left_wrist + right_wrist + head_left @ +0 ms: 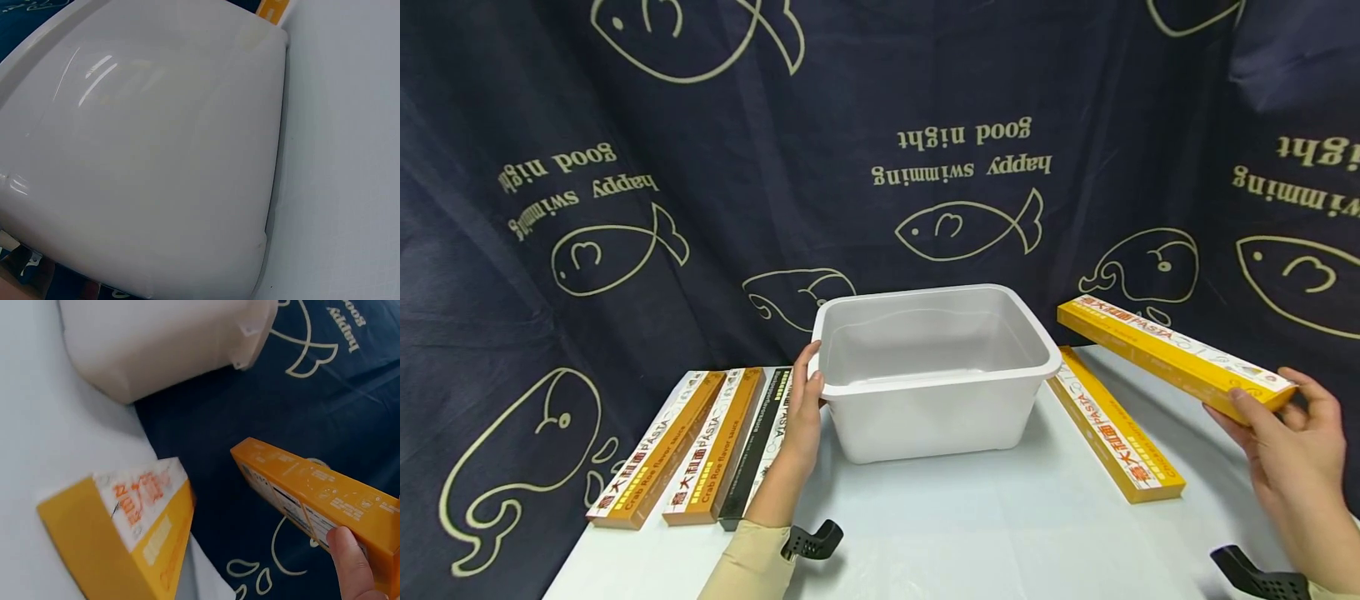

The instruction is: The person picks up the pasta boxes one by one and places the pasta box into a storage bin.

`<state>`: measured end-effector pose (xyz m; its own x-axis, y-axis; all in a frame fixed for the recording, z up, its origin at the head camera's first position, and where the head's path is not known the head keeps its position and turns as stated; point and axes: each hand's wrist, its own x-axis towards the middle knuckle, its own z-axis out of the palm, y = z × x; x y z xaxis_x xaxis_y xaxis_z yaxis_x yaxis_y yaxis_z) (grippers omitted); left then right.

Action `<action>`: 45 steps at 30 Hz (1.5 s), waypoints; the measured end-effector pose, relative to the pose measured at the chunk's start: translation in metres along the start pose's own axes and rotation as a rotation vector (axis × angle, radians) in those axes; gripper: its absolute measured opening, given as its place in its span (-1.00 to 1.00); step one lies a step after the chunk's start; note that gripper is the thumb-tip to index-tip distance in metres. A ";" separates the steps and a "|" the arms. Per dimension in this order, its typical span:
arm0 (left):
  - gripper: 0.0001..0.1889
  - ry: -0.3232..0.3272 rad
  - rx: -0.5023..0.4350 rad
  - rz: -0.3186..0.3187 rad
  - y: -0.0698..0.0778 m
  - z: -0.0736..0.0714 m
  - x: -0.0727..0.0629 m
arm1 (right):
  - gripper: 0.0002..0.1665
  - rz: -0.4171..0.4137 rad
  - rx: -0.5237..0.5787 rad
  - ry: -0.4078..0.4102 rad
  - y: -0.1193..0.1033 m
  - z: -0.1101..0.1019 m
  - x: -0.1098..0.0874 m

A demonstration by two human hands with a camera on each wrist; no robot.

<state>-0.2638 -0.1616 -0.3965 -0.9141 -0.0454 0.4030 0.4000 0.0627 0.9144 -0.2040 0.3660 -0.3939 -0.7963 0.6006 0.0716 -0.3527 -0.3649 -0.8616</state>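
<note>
A white plastic bin stands on the table, its inside showing no contents in the head view. My left hand grips the bin's left rim, thumb and fingers on either side of the edge. In my right hand is a long yellow pasta box, pinched at its near end and held above the table on the right. Its orange-yellow side faces the right wrist camera, with a fingertip on it. Below it, a second yellow pasta box lies beside the bin's right side.
Left of the bin lie two orange-brown Crab Roe pasta boxes and a black pasta box, with another white-faced box partly behind my left arm. A dark blue curtain with fish drawings hangs behind the white table.
</note>
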 end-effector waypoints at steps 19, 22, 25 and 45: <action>-0.40 -0.003 0.022 -0.007 0.000 -0.003 0.000 | -0.13 -0.015 0.108 -0.074 -0.016 0.022 -0.015; -0.40 -0.005 0.022 -0.009 0.000 -0.003 0.000 | -0.13 -0.021 0.129 -0.084 -0.017 0.026 -0.016; -0.41 -0.004 0.021 -0.005 0.000 -0.003 0.000 | -0.14 -0.035 0.147 -0.111 -0.018 0.029 -0.017; -0.42 -0.009 0.008 0.011 0.000 -0.001 0.001 | -0.28 -0.065 0.304 -0.339 -0.026 0.051 -0.025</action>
<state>-0.2644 -0.1624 -0.3965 -0.9103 -0.0357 0.4124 0.4094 0.0707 0.9096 -0.1997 0.3238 -0.3473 -0.8657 0.3812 0.3243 -0.4950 -0.5569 -0.6669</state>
